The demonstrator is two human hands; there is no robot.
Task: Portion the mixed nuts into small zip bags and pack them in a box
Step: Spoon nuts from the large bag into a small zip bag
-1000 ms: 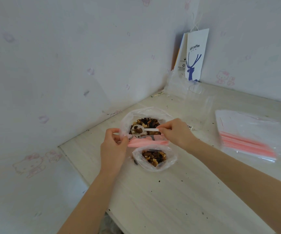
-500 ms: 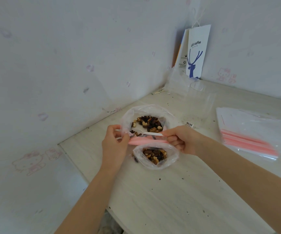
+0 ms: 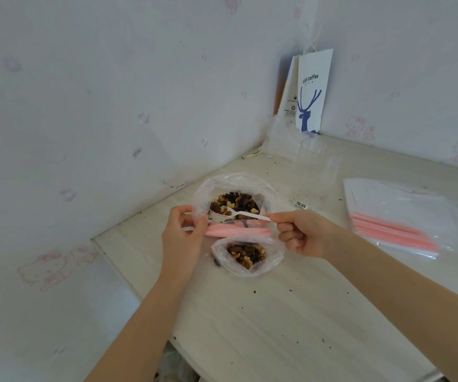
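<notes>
your left hand (image 3: 182, 241) pinches one end of the pink seal strip on the small clear zip bag (image 3: 271, 260). the bag lies on the pale wooden surface (image 3: 277, 326), just in front of the large crumpled clear plastic bag (image 3: 222, 186) of mixed nuts (image 3: 236, 201). your right hand (image 3: 305, 234) pinches the handle tip of the thin white plastic spoon (image 3: 245, 215), whose bowl is down in the big bag's nuts. hands are apart, each clamped on its own thing.

small bag looks partly filled, and its mouth is held at one end only.

risks:
- the mouth may flop shut as the spoon crosses, so nuts land on the surface.
- a grip that far out on the handle looks weak, so a loaded spoon may twist and tip.
- the spoon could drag the big bag's soft rim and spill it.
- crumbs in the pink strip would likely stop it sealing.

the stack of empty pink-strip zip bags (image 3: 393, 232) sits well apart on your right. can't tell if the faint clear plastic shape (image 3: 313, 161) near the corner is the box.
</notes>
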